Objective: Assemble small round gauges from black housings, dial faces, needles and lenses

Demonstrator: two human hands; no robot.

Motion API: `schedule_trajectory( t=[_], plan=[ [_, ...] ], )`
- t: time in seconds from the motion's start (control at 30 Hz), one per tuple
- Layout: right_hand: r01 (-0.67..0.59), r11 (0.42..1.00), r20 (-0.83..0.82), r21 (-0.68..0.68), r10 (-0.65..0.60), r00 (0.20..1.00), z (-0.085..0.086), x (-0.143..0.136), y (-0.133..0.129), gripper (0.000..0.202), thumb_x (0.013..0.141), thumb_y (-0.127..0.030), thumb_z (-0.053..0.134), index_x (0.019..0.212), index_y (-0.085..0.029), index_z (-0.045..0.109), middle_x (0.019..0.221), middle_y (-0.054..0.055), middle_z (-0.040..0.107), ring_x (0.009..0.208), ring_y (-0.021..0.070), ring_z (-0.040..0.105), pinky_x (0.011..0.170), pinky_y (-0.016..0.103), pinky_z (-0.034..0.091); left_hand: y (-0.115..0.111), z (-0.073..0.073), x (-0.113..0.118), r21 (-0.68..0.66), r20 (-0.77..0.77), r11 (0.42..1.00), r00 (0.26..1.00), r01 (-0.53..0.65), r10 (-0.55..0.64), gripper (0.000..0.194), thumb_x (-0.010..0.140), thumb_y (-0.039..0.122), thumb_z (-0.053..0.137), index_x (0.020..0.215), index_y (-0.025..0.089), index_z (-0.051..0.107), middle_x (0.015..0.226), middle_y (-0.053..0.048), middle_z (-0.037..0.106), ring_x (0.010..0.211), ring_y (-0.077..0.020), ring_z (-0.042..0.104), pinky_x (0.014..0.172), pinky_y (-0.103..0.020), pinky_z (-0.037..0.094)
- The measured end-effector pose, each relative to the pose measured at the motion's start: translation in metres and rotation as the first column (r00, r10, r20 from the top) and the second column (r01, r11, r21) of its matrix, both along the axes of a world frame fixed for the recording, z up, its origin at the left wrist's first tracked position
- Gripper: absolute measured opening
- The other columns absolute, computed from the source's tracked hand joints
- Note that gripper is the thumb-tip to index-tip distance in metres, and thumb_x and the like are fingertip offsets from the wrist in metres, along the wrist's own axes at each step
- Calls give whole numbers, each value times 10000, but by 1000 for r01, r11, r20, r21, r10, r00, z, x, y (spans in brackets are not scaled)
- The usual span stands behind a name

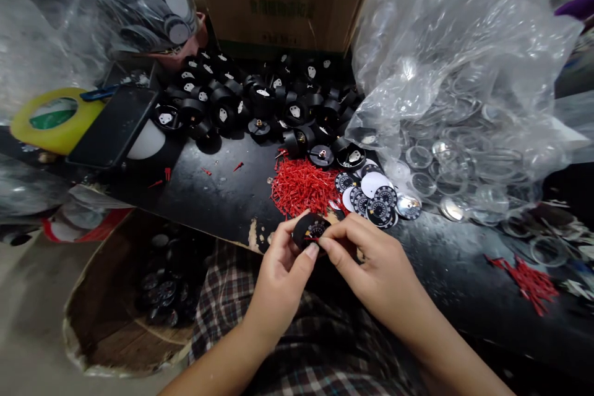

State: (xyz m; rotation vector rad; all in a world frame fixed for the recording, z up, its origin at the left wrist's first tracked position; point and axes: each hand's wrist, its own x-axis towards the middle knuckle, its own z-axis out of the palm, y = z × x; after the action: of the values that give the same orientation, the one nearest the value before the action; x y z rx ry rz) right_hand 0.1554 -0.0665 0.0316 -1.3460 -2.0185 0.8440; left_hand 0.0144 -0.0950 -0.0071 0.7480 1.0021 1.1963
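Note:
My left hand (290, 266) is closed round a small black gauge (309, 229) with a printed dial, held above the table's front edge. A thin red pointer (312, 238) lies across the dial face. The thumb and forefinger of my right hand (366, 253) pinch at the pointer's right end, against the gauge. Just beyond my hands is a heap of red pointers (304, 184). Loose black and white dial discs (381, 205) overlap one another to the right of that heap.
Many black gauge housings (264, 96) crowd the back, before a cardboard box (288, 6). A plastic bag of clear covers (464, 105) stands right. Yellow tape (25, 120) and a dark phone (111, 130) lie left. Below, a basket (88, 315) holds gauges.

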Motion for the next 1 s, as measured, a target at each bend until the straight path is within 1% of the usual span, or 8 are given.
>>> schedule_trajectory(
  t=[0.27,0.4,0.53,0.63,0.7,0.8,0.9,1.0],
  plan=[
    [12,1000,29,-11,-12,1000,-1,-5,-7,170,901,-144,519,741,-201,528,731,-11,571,697,138,531,652,272,379,0,3,1,112,-314,990,942,-91,122,140,839,196,587,968,246,614,998,18,686,957,-134,641,890,-250,486],
    [62,998,76,-30,-59,995,-2,-6,-10,203,894,-172,535,697,-204,502,676,-22,555,631,132,507,590,267,355,-1,3,-1,137,-369,987,920,-85,130,219,824,160,580,1019,252,617,1027,13,699,976,-155,652,911,-281,486],
    [22,1000,75,-19,-21,997,-1,-3,-6,218,880,-189,556,670,-204,500,666,-23,561,605,125,509,595,275,372,3,4,-2,-1,-231,999,972,-46,44,196,845,234,591,1034,249,639,1031,-3,710,998,-187,651,932,-328,487],
    [-26,994,101,110,15,995,0,-1,-1,66,888,-176,530,881,-205,589,795,22,616,727,164,561,685,313,415,6,7,-4,-88,-79,996,997,-2,-5,324,830,278,631,1154,283,618,1166,-6,689,1161,-220,588,1006,-360,455],
    [-54,976,170,211,18,985,-1,-1,2,97,896,-166,510,938,-188,594,823,45,625,772,186,568,720,342,415,5,9,-5,-112,-66,994,997,18,-25,407,818,295,654,1221,304,599,1282,-1,640,1281,-228,501,1063,-360,413],
    [-88,950,261,299,8,965,-1,-4,4,121,883,-140,495,813,-168,590,763,50,609,753,195,558,725,357,401,2,11,-3,-162,-99,987,995,5,-21,394,810,358,667,1202,326,635,1353,20,592,1349,-222,425,1124,-338,341],
    [-56,958,276,280,-25,961,2,-10,5,165,857,-119,474,732,-165,571,722,40,586,715,180,536,706,340,401,-2,8,2,-337,7,939,998,-61,67,371,751,460,703,1094,318,703,1276,-1,650,1291,-271,496,1075,-378,415],
    [35,985,242,167,-75,967,6,-12,6,135,833,-111,504,728,-163,569,713,16,585,675,152,520,684,311,405,-2,0,6,-457,92,886,987,-76,132,359,709,498,725,1020,319,728,1196,-17,696,1222,-305,559,999,-413,491]
  ],
)
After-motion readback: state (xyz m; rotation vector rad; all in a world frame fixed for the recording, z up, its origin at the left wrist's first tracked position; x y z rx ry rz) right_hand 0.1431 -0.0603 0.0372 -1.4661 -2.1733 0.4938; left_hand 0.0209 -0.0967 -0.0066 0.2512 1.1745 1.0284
